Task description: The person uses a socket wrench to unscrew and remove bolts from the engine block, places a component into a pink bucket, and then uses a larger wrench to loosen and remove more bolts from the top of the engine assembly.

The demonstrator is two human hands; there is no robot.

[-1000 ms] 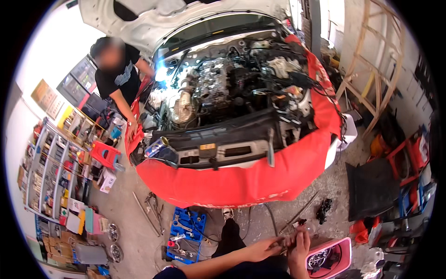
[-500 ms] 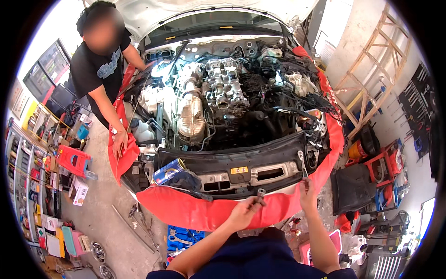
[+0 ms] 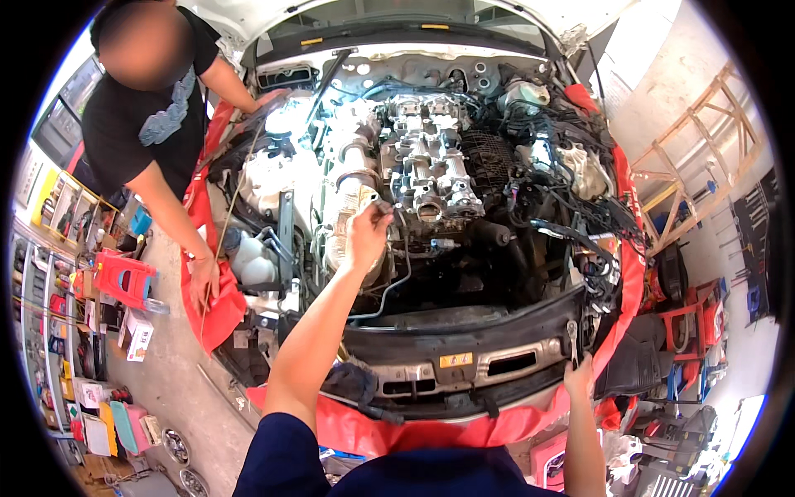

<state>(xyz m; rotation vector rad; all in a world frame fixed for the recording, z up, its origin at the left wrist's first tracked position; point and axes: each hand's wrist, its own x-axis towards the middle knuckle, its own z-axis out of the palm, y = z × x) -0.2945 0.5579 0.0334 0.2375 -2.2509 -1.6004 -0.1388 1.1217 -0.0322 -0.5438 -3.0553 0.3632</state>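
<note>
My left hand [image 3: 368, 236] reaches forward over the engine, its fingers closed on a small metal socket [image 3: 375, 198]. That hand is above the heat shield of the exhaust [image 3: 341, 217], just left of the exposed cylinder head [image 3: 429, 166]. At the front right edge of the car, my right hand [image 3: 580, 375] is wrapped round the handle of a ratchet wrench [image 3: 572, 333], whose head points up and away from me. My left forearm hides part of the front panel and most of the can behind it.
A red fender cover [image 3: 397, 434] drapes over the car's front edge. At the left, a co-worker's hand [image 3: 204, 280] rests on the cover. A dark cloth [image 3: 352, 383] lies on the front panel [image 3: 530, 315]. A wooden ladder [image 3: 700, 157] leans at the right wall.
My left hand has moved forward from the front edge to above the engine with the socket. My right hand and ratchet wrench now appear lower and farther right. The view has shifted.
</note>
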